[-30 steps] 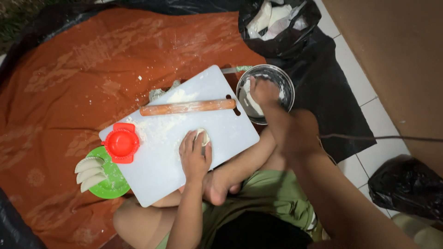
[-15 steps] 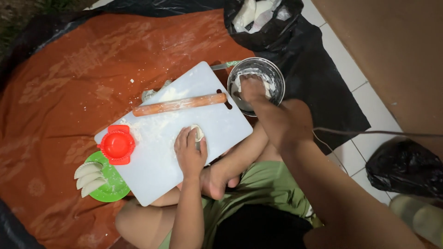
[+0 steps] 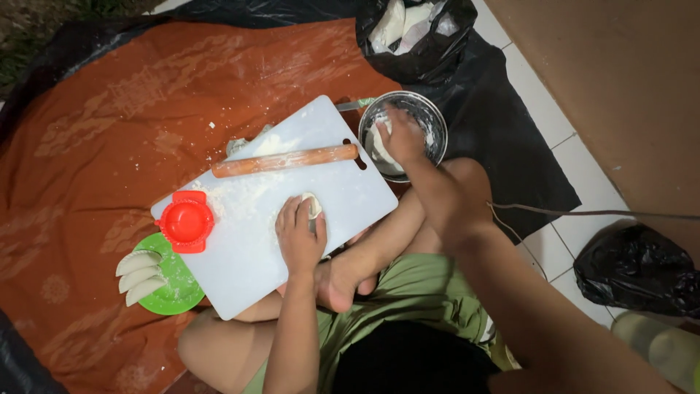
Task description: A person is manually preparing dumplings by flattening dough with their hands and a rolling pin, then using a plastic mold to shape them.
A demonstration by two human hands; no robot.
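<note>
White dough piece (image 3: 312, 205) sits pinned flat under the left hand (image 3: 299, 237), while the right hand (image 3: 401, 137) digs, fingers curled, into the metal bowl (image 3: 434, 120) just beyond.

Dim, warm light overall, prob. one lamp overhead near the camera; centre of frame is brightest, corners fall off dark, esp. upper left and lower left. White cutting board (image 3: 292, 219) is the brightest spot, slightly washed out, no hard glare. Small glints on the metal bowl (image 3: 436, 124) rim and black plastic bags (image 3: 634, 270) at right. Shadows soft, short. Right forearm, lower right of frame, is soft and out of focus. Mild wide-angle bending at edges; fine detail smeared, grainy.
</note>
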